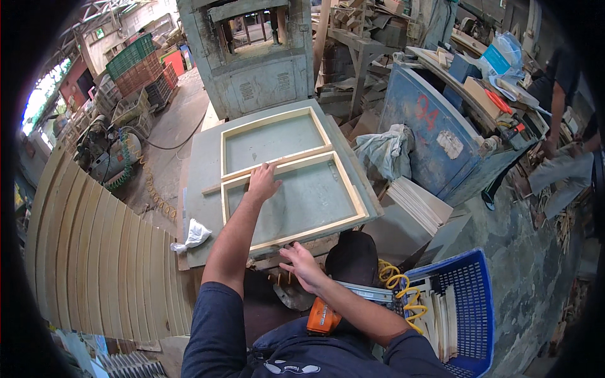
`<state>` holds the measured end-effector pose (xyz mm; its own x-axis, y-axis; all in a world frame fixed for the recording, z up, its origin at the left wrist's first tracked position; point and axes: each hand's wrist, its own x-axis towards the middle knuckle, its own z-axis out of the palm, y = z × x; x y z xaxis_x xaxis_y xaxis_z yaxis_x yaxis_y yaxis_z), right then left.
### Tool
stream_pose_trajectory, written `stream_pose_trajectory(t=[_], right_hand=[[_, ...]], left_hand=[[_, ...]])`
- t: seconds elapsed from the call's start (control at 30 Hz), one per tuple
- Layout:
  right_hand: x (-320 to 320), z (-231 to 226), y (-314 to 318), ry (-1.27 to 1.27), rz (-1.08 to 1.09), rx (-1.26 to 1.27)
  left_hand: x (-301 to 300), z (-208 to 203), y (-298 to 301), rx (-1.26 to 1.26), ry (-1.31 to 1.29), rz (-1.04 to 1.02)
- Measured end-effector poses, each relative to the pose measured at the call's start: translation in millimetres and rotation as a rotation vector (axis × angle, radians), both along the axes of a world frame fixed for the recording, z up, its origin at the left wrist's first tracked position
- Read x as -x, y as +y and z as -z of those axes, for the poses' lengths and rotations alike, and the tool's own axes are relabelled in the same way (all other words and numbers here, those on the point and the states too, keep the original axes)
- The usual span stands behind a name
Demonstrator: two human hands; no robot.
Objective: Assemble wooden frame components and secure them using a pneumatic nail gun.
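Note:
A pale wooden frame (pixel 302 237) with a crosspiece lies on a grey board in front of me. A separate wooden strip (pixel 213 189) lies along its middle, one end sticking out past the left side. My left hand (pixel 261 181) is over the middle, fingers bent across the strip and thumb on the near side. At the near edge of the frame, my right hand (pixel 302 268) has its fingers apart and holds nothing visible. Below it, an orange nail gun (pixel 323 317) with a grey metal magazine rests at my lap.
Curved wooden slats (pixel 107 252) stand at the left, beside a white plastic bag (pixel 196 234). A blue basket (pixel 482 309) of wood strips and a yellow coiled hose (pixel 413 302) are at the right. Beyond are a blue cabinet (pixel 422 132), a large machine (pixel 265 82) and another person (pixel 558 113).

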<state>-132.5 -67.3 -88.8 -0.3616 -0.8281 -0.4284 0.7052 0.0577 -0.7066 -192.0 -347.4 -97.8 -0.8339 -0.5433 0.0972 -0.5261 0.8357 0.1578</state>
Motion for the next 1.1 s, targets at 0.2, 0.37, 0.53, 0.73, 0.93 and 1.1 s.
stream_pose_trajectory(t=[0.2,0.37,0.53,0.73,0.93,1.1], right_hand=[[1,-8,-8,0.025,-0.043,-0.014],[-26,-5,-6,0.110,0.126,0.021],[-48,3,-2,0.402,0.192,0.137],[1,-23,0,1.043,0.400,0.007],[128,-80,-31,1.516,0.265,-0.090],[181,-121,-89,1.785,-0.037,-0.154]], left_hand=[[6,-21,10,-0.015,0.065,-0.079],[-7,-63,19,-0.054,0.065,-0.075],[-41,-118,32,0.073,0.199,-0.057],[-114,-179,39,-0.088,0.487,-0.088],[-186,-152,76,-0.471,0.635,-0.162],[-201,-72,147,-1.196,0.903,-0.253]])
